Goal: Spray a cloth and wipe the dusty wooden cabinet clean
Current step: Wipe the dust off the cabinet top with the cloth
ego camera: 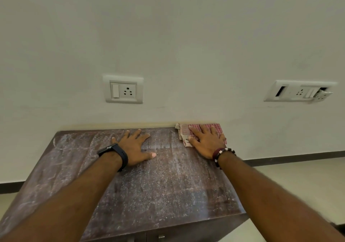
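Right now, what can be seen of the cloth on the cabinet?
The cloth is a red-and-white checked fabric with a paler, crumpled edge, bunched rather than spread flat. It lies at the far right corner of the dusty wooden cabinet top, close against the wall. The right hand presses on it with fingers straight and spread, covering much of it. Whether it is damp cannot be told.
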